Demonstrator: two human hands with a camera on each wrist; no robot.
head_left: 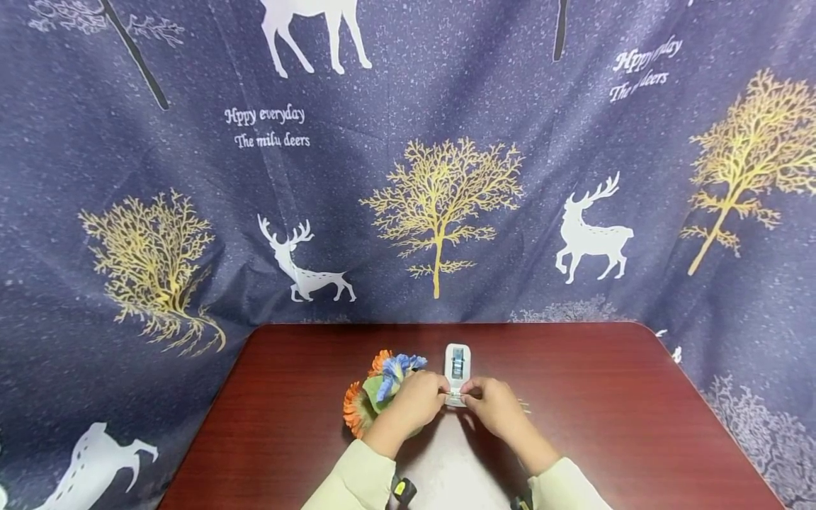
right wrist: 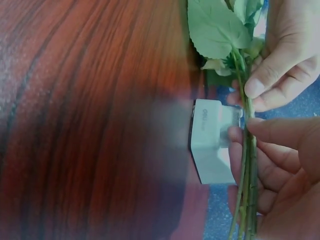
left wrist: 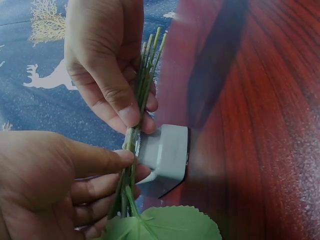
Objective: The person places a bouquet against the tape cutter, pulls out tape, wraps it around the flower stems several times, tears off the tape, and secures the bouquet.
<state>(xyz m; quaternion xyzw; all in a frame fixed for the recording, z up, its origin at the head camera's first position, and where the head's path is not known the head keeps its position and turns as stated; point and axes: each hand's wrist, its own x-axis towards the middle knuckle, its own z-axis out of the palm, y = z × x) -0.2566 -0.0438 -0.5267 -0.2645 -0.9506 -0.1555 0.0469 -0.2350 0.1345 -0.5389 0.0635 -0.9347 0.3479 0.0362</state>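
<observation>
A bunch of artificial flowers lies across both hands, its orange flower (head_left: 354, 409) and blue flower (head_left: 395, 373) on the left, its green stems (left wrist: 145, 75) pointing right. My left hand (head_left: 417, 401) pinches the stems just below the leaves (left wrist: 172, 222). Close beside it, my right hand (head_left: 497, 405) pinches them between thumb and fingers. A light grey tape dispenser (head_left: 458, 349) stands right behind the stems, its near end by my fingertips. Something clear and shiny, apparently tape (left wrist: 131, 137), shows on the stems between the thumbs.
The dark red wooden table (head_left: 612, 397) extends to both sides. At its back hangs a blue cloth (head_left: 382, 106) printed with deer and trees. A black strap (head_left: 403, 490) with a yellow mark sits by the left sleeve (head_left: 357, 478).
</observation>
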